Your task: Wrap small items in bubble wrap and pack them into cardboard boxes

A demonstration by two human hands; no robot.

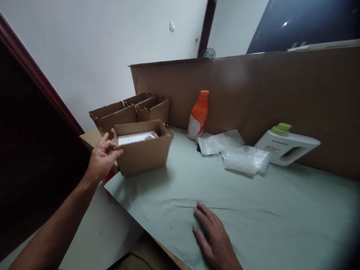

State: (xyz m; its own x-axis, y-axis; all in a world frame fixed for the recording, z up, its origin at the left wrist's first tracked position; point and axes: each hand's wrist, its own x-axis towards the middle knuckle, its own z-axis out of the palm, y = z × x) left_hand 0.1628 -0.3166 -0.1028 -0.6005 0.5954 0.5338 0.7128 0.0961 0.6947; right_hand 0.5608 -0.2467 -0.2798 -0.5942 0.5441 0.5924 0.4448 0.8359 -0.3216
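Observation:
My left hand (pixel 106 154) pinches the near left edge of a small open cardboard box (pixel 144 155) at the left of the table. A white flat item (pixel 137 137) lies inside that box, its lower part hidden by the box wall. My right hand (pixel 212 236) rests on the pale green table cover (pixel 180 187) near the front edge, fingers apart and holding nothing. Behind the held box stand more open cardboard boxes (pixel 118 118), tightly grouped.
An orange bottle (pixel 199 114) stands before a tall cardboard panel (pixel 239 90). Bubble wrap pouches (pixel 246 160) lie right of it. A white jug with a green cap (pixel 287 146) leans against the panel. The table's left edge runs diagonally below the held box.

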